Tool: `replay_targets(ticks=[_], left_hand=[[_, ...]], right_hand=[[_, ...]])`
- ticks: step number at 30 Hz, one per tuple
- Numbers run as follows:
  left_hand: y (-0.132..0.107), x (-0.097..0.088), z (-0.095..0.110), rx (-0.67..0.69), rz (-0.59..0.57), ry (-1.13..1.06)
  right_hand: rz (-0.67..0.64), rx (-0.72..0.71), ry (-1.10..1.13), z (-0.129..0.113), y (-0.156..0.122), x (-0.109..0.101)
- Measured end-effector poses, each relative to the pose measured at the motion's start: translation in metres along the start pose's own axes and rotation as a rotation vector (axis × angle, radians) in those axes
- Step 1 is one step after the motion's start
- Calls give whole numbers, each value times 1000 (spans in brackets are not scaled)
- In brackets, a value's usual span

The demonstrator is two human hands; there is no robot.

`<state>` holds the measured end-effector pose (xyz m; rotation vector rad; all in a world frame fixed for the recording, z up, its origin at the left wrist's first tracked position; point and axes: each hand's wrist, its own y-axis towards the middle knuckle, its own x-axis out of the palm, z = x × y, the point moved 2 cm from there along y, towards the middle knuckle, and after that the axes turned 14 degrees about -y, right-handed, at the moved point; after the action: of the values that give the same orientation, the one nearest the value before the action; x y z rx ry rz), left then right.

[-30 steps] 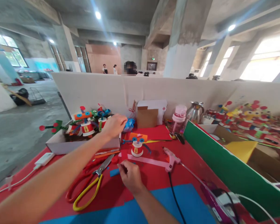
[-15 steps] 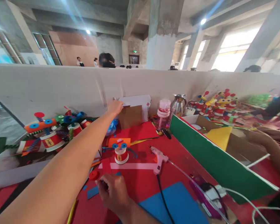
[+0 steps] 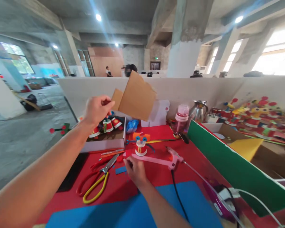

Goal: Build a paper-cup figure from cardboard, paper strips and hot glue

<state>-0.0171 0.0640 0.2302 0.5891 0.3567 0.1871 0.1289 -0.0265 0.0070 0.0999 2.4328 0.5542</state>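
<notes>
My left hand (image 3: 98,109) is raised above the table and pinches a corner of a brown cardboard piece (image 3: 136,96), which hangs in the air in front of the white partition. My right hand (image 3: 134,170) rests closed on the red table surface (image 3: 154,175), its fingers curled around something small and dark that I cannot make out. Just beyond it stands a small red-and-white cup figure (image 3: 140,147) with an orange head and blue eyes, on a pink strip (image 3: 152,160). A small blue scrap (image 3: 121,170) lies beside my right hand.
Scissors (image 3: 98,179) with red and yellow handles lie at the left. A white box (image 3: 104,145) holds several finished figures. A glue gun (image 3: 173,156) with a black cord lies right of centre. A green-sided box (image 3: 228,171), a pink bottle (image 3: 181,117) and a kettle (image 3: 197,112) stand further right. Blue sheet (image 3: 142,209) near me.
My left hand reached back to the brown cardboard by the partition, took hold of it and lifted it into the air. My right hand stayed closed on the table.
</notes>
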Motion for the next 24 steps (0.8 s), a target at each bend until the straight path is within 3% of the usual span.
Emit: replay_targets(ticks=[2, 5, 6, 8, 11, 16, 24], left_hand=[[-46, -20, 1, -151, 20, -235], [-111, -31, -4, -281, 76, -506], [-130, -30, -7, -335, 88, -566], [-164, -24, -14, -444, 143, -659], [-203, -7, -24, -563, 161, -761], [-242, 23, -35, -709, 4, -864], [-268, 42, -30, -788, -264, -829]], right_hand=[[14, 56, 159, -17, 4, -10], [-129, 114, 555, -49, -1, -26], [-204, 136, 658, -58, -6, -31], [-232, 175, 749, -69, -20, -40], [-156, 268, 731, -64, -42, -48], [-5, 496, 613, -36, -68, -60], [85, 655, 559, -20, -95, -82]])
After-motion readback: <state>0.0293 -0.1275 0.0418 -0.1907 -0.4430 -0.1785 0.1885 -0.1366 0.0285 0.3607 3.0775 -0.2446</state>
